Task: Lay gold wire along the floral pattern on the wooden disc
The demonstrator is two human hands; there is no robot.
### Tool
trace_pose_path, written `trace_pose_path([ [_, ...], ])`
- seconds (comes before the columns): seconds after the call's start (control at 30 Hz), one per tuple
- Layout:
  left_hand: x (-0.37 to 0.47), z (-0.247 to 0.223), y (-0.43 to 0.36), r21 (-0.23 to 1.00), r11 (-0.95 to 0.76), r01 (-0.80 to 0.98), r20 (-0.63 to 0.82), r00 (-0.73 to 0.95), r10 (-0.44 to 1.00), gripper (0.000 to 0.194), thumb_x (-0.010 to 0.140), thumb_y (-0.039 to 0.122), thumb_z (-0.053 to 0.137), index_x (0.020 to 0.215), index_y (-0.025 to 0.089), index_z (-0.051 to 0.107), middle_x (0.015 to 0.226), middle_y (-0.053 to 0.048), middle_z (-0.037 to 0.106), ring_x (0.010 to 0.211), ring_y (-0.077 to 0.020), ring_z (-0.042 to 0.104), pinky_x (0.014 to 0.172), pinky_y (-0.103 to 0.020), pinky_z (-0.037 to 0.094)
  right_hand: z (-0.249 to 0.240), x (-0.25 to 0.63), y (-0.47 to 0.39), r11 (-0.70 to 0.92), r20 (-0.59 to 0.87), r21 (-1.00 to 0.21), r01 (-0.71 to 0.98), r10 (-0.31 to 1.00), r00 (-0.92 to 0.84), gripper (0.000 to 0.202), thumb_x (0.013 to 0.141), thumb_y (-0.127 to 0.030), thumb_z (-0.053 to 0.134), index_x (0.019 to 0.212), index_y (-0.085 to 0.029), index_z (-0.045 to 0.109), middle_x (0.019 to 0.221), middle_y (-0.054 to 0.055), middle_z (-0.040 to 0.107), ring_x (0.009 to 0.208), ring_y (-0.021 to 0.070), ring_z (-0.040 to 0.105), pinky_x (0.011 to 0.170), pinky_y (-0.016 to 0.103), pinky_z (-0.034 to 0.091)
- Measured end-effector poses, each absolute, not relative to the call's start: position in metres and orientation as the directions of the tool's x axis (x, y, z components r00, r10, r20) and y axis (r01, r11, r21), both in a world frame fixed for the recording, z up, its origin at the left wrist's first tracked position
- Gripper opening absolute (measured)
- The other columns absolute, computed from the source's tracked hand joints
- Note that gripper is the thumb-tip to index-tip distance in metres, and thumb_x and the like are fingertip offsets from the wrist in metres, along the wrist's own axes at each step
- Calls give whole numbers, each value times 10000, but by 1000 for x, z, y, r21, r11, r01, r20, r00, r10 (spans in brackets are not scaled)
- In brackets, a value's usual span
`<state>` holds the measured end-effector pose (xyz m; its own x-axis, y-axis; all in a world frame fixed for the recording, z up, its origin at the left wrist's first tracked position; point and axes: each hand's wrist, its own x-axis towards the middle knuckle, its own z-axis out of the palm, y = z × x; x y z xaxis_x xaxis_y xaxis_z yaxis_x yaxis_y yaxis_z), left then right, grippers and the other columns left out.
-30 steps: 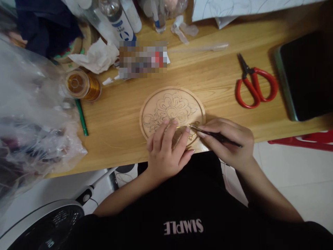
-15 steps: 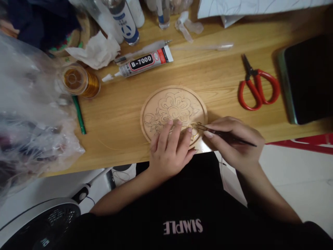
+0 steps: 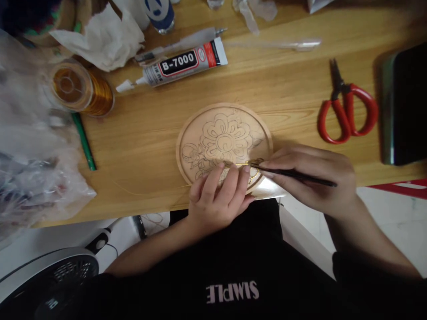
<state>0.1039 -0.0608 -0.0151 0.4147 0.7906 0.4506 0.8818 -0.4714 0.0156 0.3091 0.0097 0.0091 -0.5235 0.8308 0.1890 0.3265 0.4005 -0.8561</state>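
Observation:
A round wooden board (image 3: 227,111) with a raised rim lies near the table's front edge, flower outlines drawn on its face. My left hand (image 3: 218,195) rests over its near side, fingers bent onto the drawing and thumb by the near rim. Dark tweezers (image 3: 300,174) are pinched in my right hand (image 3: 316,178), their tips on the board beside my left index finger. At those tips, shiny gold wire (image 3: 254,174) curves in small loops on the board. A thin strand trails left across the table; my left fingers hide its middle.
Behind the board lies a B-7000 glue tube (image 3: 183,62). Red-handled scissors (image 3: 347,106) and a dark phone-like device (image 3: 407,106) are on the right. A spool of gold wire (image 3: 83,89), a green stick (image 3: 84,142) and plastic bags (image 3: 43,164) occupy the left.
The view has shifted closer to the table. My left fingers are bent more, and the tweezers have turned and their tips moved closer to my left index finger.

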Motion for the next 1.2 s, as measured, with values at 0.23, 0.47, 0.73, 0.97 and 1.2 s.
trace_pose_path([
  [0.23,104,-16,-61,34,-458,888,434,400,807,472,1032,517,401,1188,201,715,1060,-52,714,1052,-224,596,946,-340,397,12,314,17,417,163,-848,327,793,-588,250,857,-122,708,1075,-244,722,957,33,746,849,183,719,720,311,586],
  [0.47,102,-20,-60,180,-475,862,548,313,776,397,1000,447,478,1037,141,727,1039,-100,665,1018,-234,591,921,-338,448,12,315,18,438,170,-831,342,786,-595,204,867,-101,702,1049,-192,690,982,44,746,913,148,713,782,275,577],
  [0.73,102,-18,-61,170,-472,865,517,330,790,391,996,461,475,1084,172,725,1049,-94,660,1049,-244,578,900,-362,432,10,314,17,443,204,-844,303,787,-582,202,843,-67,714,1025,-152,697,938,61,739,876,144,705,753,269,569],
  [0.97,103,-18,-61,156,-466,871,508,333,794,359,987,426,493,1100,174,722,1050,-96,671,1060,-248,577,898,-364,427,6,312,13,427,218,-860,280,803,-554,224,828,-61,717,1026,-164,707,940,55,741,864,157,710,754,285,568],
  [1.2,104,-18,-61,153,-463,873,495,338,800,362,989,425,487,1110,181,725,1052,-103,674,1065,-257,577,906,-383,407,3,312,14,448,251,-856,258,797,-550,197,834,-71,717,1011,-157,708,904,61,733,824,153,699,724,287,561],
])
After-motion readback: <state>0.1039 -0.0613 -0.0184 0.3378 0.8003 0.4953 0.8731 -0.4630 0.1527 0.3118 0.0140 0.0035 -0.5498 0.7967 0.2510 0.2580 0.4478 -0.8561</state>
